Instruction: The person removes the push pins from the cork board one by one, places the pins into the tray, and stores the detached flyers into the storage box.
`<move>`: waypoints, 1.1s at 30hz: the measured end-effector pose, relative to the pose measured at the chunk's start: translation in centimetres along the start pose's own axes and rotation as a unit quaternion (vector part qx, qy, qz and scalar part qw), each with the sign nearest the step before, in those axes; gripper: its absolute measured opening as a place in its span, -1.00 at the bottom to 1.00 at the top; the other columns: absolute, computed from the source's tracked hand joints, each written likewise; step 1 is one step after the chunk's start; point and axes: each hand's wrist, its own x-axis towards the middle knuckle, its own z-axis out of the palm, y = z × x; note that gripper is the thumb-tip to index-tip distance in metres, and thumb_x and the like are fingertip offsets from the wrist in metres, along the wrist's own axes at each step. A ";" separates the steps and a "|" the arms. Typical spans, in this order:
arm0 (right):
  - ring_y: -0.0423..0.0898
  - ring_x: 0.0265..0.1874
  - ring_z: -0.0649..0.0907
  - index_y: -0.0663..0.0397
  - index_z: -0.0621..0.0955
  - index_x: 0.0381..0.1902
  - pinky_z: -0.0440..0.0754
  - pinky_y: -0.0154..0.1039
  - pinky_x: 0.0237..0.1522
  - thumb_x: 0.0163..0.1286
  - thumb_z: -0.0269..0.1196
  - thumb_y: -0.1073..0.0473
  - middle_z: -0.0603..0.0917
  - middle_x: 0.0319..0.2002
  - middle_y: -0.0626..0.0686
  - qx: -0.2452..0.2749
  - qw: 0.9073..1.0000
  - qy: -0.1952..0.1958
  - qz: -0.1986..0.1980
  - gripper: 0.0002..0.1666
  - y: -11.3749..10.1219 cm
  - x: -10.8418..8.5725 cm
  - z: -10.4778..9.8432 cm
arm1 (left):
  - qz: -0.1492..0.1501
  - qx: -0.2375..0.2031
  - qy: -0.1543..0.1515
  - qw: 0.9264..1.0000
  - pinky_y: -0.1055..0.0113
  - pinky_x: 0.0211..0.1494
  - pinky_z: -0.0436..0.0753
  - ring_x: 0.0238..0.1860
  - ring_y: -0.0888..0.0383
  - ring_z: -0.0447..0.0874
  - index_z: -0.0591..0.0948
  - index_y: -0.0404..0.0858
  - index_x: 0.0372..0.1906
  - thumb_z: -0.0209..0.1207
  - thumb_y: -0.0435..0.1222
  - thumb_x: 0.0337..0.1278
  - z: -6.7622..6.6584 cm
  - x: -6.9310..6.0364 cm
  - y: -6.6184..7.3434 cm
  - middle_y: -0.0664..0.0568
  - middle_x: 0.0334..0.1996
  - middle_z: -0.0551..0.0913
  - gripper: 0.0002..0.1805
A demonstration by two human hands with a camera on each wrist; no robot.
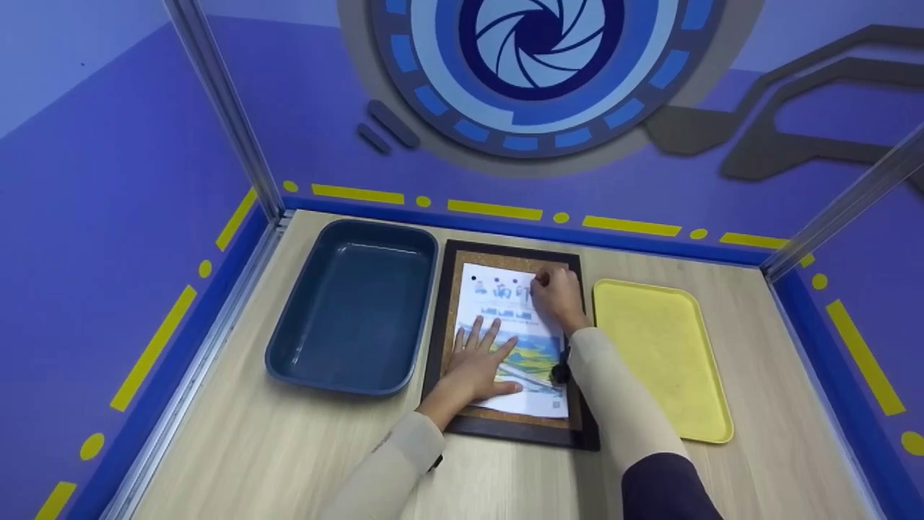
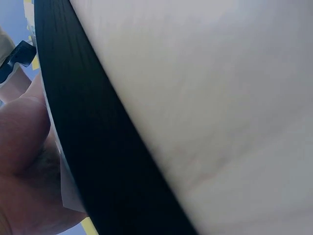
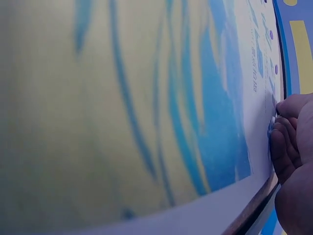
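A printed poster [image 1: 538, 401] with a colourful landscape lies on a dark-framed cork board [image 1: 516, 422]. Pushpins with round dark heads [image 1: 496, 279] stand in a row along its top edge; in the right wrist view such a pushpin [image 3: 276, 69] looks purple. My left hand [image 1: 476, 368] rests spread on the poster's lower left, fingers straight. At the top right corner my right hand [image 1: 559, 296] pinches a small thing, apparently another pushpin, against the paper. Its fingertips mostly hide it. The left wrist view shows the black frame edge [image 2: 93, 117] beside the left hand [image 2: 29, 161].
Left of the board stands a deep dark-blue tray [image 1: 426, 318]. A shallow yellow tray [image 1: 664, 339] lies on the right, partly under the right forearm. Both rest on a light wooden table [image 1: 238, 448], with purple panels [image 1: 303, 123] around it.
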 end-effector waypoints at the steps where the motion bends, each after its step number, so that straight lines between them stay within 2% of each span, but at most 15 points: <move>1: 0.02 -0.32 0.66 0.16 0.72 -0.34 0.62 -0.05 -0.20 0.41 0.33 0.31 0.72 -0.35 0.11 -0.002 1.000 -0.002 0.001 -0.91 0.0 0.0 -0.1 | -0.001 0.002 0.000 1.000 -0.31 0.64 -0.33 0.70 -0.19 -0.49 0.12 0.18 0.72 0.16 0.41 0.30 0.0 0.0 0.1 -0.04 0.75 -0.24 0.01; 8: 0.03 -0.35 0.63 0.13 0.68 -0.34 0.58 -0.07 -0.26 0.48 0.28 0.28 0.69 -0.37 0.10 -0.002 1.000 -0.004 0.008 -0.85 0.1 -0.2 0.1 | -0.005 0.017 -0.006 1.000 -0.28 0.65 -0.30 0.71 -0.18 -0.48 0.10 0.20 0.73 0.13 0.43 0.31 0.1 0.2 0.3 -0.03 0.75 -0.24 0.00; 12: 0.01 -0.36 0.63 0.11 0.67 -0.33 0.56 -0.09 -0.30 0.53 0.24 0.27 0.68 -0.38 0.09 0.001 1.000 -0.005 0.006 -0.83 0.1 -0.1 0.2 | -0.007 0.023 -0.009 1.000 -0.28 0.66 -0.26 0.71 -0.19 -0.44 0.10 0.19 0.73 0.13 0.42 0.30 -0.5 -0.1 0.4 -0.03 0.75 -0.22 0.00; 21: 0.01 -0.37 0.63 0.14 0.68 -0.38 0.57 -0.09 -0.28 0.47 0.28 0.31 0.68 -0.40 0.09 0.018 1.000 0.003 -0.002 -0.83 0.2 -0.1 -0.1 | -0.003 0.020 -0.007 1.000 -0.29 0.65 -0.28 0.71 -0.21 -0.44 0.11 0.16 0.73 0.16 0.39 0.32 -0.7 -0.4 0.7 -0.05 0.75 -0.21 0.00; 27: 0.02 -0.38 0.65 0.16 0.70 -0.38 0.59 -0.06 -0.27 0.44 0.29 0.32 0.70 -0.41 0.10 0.024 1.000 0.008 -0.012 -0.85 0.2 -0.1 -0.2 | 0.000 0.039 0.003 0.999 -0.28 0.66 -0.14 0.72 -0.22 -0.32 0.16 0.16 0.72 0.15 0.40 0.32 -1.1 -0.6 0.8 -0.06 0.75 -0.13 -0.02; 33: 0.01 -0.36 0.66 0.12 0.69 -0.37 0.60 -0.07 -0.26 0.44 0.29 0.33 0.71 -0.39 0.09 0.034 0.999 0.007 -0.006 -0.86 0.3 0.0 0.0 | -0.006 0.028 -0.008 1.000 -0.26 0.66 -0.27 0.71 -0.19 -0.44 0.10 0.18 0.73 0.14 0.40 0.32 -0.8 -0.4 0.5 -0.03 0.75 -0.22 0.00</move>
